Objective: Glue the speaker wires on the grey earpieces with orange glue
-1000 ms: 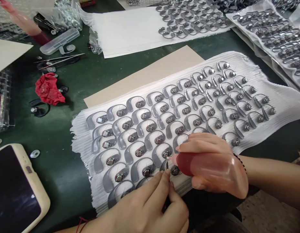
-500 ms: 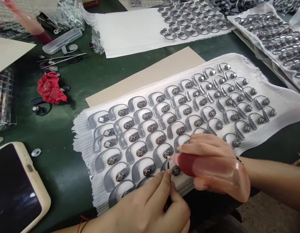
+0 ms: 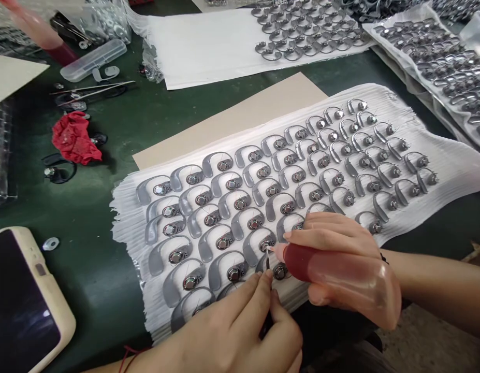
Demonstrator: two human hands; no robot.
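Observation:
My right hand (image 3: pixel 333 243) grips a soft squeeze bottle (image 3: pixel 340 280) with red liquid in it, its nozzle tip at a small round speaker (image 3: pixel 280 271) near the front of the white foam sheet (image 3: pixel 449 160). My left hand (image 3: pixel 240 326) pinches a thin dark tool (image 3: pixel 267 263), its point beside the same speaker. Rows of grey translucent ear hooks (image 3: pixel 263 191), each with a round metal speaker, cover the sheet.
A phone (image 3: pixel 22 300) lies at the front left. A red cloth (image 3: pixel 74 139), tweezers (image 3: pixel 92 90) and a clear plastic case (image 3: pixel 94 59) sit at the back left. More ear hooks lie on white sheets at the back (image 3: pixel 305 31) and right (image 3: pixel 445 57). Brown cardboard (image 3: pixel 240 119) lies under the foam.
Both hands stay at the same speaker with hardly any movement. The view has shifted slightly.

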